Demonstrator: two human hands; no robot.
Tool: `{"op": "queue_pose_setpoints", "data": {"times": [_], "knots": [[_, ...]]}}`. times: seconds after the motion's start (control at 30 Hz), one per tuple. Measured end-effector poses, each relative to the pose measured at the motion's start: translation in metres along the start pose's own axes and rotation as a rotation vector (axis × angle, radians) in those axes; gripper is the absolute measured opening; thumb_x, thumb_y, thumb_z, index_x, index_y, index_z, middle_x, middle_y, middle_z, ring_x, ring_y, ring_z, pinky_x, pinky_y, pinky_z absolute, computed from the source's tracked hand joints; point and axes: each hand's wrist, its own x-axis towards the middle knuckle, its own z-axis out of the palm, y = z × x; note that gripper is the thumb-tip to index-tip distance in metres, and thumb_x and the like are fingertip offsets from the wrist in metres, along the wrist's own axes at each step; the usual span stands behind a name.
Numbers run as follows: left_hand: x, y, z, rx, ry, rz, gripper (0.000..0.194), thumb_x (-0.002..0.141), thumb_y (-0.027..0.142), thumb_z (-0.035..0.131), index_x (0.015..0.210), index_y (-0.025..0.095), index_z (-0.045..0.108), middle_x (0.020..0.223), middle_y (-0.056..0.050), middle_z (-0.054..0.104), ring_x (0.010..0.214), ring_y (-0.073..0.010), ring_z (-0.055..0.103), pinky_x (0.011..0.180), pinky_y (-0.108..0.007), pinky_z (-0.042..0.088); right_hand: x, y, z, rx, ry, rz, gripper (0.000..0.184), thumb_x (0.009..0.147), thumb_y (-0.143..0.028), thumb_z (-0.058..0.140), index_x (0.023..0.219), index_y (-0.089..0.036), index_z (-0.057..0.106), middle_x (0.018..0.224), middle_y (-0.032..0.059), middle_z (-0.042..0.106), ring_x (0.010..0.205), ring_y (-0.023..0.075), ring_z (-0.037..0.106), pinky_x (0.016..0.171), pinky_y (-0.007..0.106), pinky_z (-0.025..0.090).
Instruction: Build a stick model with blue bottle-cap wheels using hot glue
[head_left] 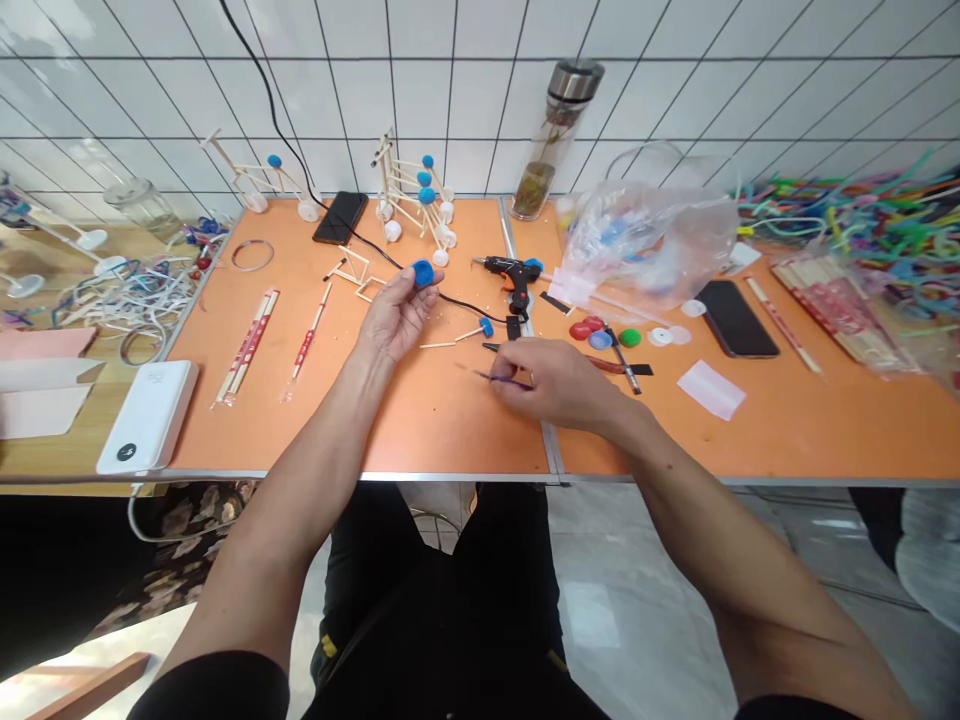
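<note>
The left hand (394,315) pinches a blue cap (424,273); the right hand (540,380) grips a slim dark tool (510,381), its tip blurred, over the orange table (450,430). From the left hand, a wooden-stick frame (427,196) stands at 12 o'clock, a black phone (341,217) lies at 11 and a white power bank (150,415) at 8. From the right hand, a glue gun (515,277) lies just short of 12, a glass bottle (540,170) stands at 12, and a clear plastic bag (660,235) sits near 1.

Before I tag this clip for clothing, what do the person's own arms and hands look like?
Short black sleeves leave both forearms bare. The left hand and right hand are ungloved, with no watch or bracelet showing on either wrist.
</note>
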Motion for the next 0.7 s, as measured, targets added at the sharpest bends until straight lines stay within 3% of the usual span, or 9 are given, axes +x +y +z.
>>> {"op": "queue_pose_setpoints", "data": {"times": [0.13,0.2,0.3,0.37,0.47,0.57,0.7], "knots": [[-0.003,0.000,0.003,-0.002,-0.026,0.014,0.018,0.115,0.024,0.066,0.120,0.017,0.081,0.106,-0.009,0.091,0.089,-0.0129,0.087,0.089,-0.018,0.070,0.041,-0.010,-0.003,0.288,0.286,0.097,0.027,0.091,-0.031,0.072,0.077,-0.028,0.049,0.074,0.0002,0.065,0.068,0.0207,0.058,0.065,0.037,0.040],[-0.006,0.001,0.005,-0.004,-0.048,0.022,0.018,0.115,0.023,0.065,0.114,0.016,0.081,0.103,-0.008,0.090,0.081,-0.0109,0.085,0.084,-0.016,0.069,0.064,-0.010,0.003,0.291,0.411,0.095,0.018,0.092,-0.030,0.070,0.082,-0.029,0.055,0.078,0.0021,0.067,0.077,0.0242,0.062,0.069,0.038,0.045],[-0.010,0.001,0.007,-0.018,-0.059,0.016,0.024,0.117,0.020,0.059,0.104,0.016,0.080,0.097,-0.007,0.089,0.071,-0.0083,0.081,0.077,-0.014,0.067,0.086,-0.002,0.016,0.267,0.525,0.134,0.017,0.094,-0.032,0.067,0.085,-0.030,0.053,0.075,0.0006,0.063,0.074,0.0233,0.059,0.067,0.038,0.043],[-0.011,-0.001,0.007,-0.023,-0.040,0.007,0.027,0.117,0.020,0.058,0.101,0.016,0.079,0.098,-0.008,0.089,0.074,-0.0089,0.082,0.080,-0.015,0.067,0.088,0.005,0.024,0.269,0.529,0.186,0.022,0.092,-0.033,0.071,0.088,-0.030,0.050,0.074,-0.0027,0.060,0.070,0.0210,0.057,0.067,0.037,0.042],[-0.011,-0.004,0.007,-0.016,-0.023,-0.008,0.022,0.116,0.023,0.063,0.102,0.016,0.079,0.104,-0.010,0.090,0.084,-0.0121,0.085,0.090,-0.019,0.068,0.080,0.016,0.030,0.343,0.473,0.214,0.026,0.097,-0.043,0.074,0.108,-0.030,0.055,0.080,-0.0043,0.066,0.073,0.0220,0.064,0.071,0.037,0.046],[-0.014,-0.006,0.011,-0.018,-0.023,-0.039,0.023,0.116,0.022,0.061,0.103,0.015,0.079,0.101,-0.011,0.089,0.083,-0.0121,0.085,0.091,-0.019,0.068,0.072,0.020,0.028,0.352,0.397,0.180,0.034,0.107,-0.059,0.066,0.118,-0.028,0.061,0.092,0.0013,0.075,0.084,0.0249,0.072,0.077,0.038,0.049],[-0.020,-0.005,0.019,-0.056,-0.032,-0.062,0.031,0.118,0.018,0.056,0.096,0.013,0.076,0.092,-0.009,0.088,0.069,-0.0085,0.080,0.077,-0.014,0.066,0.069,0.017,0.023,0.256,0.369,0.098,0.050,0.115,-0.067,0.051,0.124,-0.023,0.073,0.109,0.0086,0.083,0.096,0.0279,0.075,0.085,0.040,0.053]]}}
